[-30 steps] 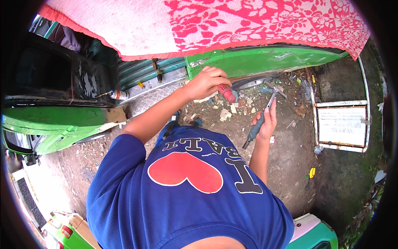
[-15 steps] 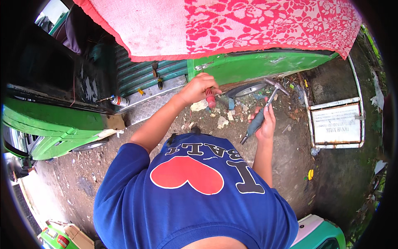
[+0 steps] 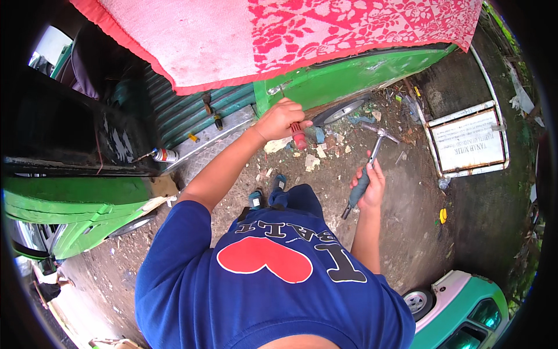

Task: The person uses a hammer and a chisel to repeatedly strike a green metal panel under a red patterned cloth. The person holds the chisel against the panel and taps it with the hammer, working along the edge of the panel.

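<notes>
My left hand (image 3: pixel 281 119) is closed around the red handle of a screwdriver (image 3: pixel 298 136). Its handle end points down toward the ground, and a thin shaft seems to reach up from my fist to the silver latch (image 3: pixel 275 91) on the green vehicle door (image 3: pixel 331 81). In my right hand (image 3: pixel 372 185) is a hammer (image 3: pixel 360 187), gripped by its dark grey-blue handle, fingers wrapped round it. The metal head is up and away from me, apart from the screwdriver and the door.
A pink patterned towel (image 3: pixel 215 41) drapes over the vehicle. On its ribbed floor lie a yellow-and-black tool (image 3: pixel 218 121) and a spray can (image 3: pixel 165 155). Paint chips (image 3: pixel 312 161) litter the ground. A white framed sign (image 3: pixel 471 139) lies right; a teal-and-white car (image 3: pixel 465 314) stands behind.
My view has shifted, bringing my feet and more of the car behind into sight. The hammer head has come down slightly. Both hands keep their holds.
</notes>
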Demonstrator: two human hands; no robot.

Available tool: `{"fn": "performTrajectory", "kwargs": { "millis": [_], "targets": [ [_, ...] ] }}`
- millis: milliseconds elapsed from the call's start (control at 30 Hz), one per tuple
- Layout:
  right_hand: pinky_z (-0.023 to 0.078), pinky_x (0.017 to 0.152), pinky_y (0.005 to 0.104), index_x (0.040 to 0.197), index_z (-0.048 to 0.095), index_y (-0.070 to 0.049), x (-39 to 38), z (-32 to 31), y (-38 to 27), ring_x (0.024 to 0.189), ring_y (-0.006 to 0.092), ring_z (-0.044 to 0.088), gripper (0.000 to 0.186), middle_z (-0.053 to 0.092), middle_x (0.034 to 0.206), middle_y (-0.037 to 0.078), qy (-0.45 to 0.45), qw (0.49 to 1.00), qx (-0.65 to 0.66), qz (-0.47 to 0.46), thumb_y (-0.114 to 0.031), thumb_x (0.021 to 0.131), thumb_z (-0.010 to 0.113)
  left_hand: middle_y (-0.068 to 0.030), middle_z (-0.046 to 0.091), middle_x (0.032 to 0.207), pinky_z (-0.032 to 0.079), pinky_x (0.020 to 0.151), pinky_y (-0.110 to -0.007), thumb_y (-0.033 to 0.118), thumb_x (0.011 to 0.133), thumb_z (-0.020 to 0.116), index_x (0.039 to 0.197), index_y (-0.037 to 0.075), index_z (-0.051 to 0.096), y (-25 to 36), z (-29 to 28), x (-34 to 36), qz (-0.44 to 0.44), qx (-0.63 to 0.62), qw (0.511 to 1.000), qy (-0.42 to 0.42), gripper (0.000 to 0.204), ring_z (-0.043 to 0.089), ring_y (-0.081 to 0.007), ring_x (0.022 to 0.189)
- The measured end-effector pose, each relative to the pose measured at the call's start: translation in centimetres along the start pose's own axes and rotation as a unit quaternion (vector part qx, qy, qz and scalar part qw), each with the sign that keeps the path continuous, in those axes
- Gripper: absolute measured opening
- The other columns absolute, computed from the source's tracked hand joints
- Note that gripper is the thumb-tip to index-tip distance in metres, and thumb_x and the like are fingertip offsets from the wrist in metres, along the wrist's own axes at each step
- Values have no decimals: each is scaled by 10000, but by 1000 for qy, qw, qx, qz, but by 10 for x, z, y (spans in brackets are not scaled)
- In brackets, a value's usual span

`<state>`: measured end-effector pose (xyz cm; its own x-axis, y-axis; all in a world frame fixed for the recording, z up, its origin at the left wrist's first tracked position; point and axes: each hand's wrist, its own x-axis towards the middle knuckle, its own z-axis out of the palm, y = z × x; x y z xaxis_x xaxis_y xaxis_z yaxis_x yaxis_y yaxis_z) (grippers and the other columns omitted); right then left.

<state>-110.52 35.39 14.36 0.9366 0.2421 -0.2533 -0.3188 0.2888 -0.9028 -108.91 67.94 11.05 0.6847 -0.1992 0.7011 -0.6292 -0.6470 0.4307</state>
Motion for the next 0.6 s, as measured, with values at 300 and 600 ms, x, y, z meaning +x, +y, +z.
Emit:
{"fn": "performTrajectory", "kwargs": {
  "millis": [300,600],
  "targets": [
    [458,450,285,1431,466,-96,11,-6,-2,531,150,545,429,546,711,57,4,1000,-19,-4,-198,1016,504,-71,428,599,434,648,-392,238,866,732,611,66,430,1,5,7,22,38,999,25,432,500,-274,588],
    [476,537,266,1265,593,21,-6,18,21,572,124,575,307,613,729,49,-110,909,-304,-263,-67,971,569,-70,426,571,423,552,-387,148,858,702,596,76,427,-7,17,17,42,84,994,60,387,496,-276,530]
  ]
}}
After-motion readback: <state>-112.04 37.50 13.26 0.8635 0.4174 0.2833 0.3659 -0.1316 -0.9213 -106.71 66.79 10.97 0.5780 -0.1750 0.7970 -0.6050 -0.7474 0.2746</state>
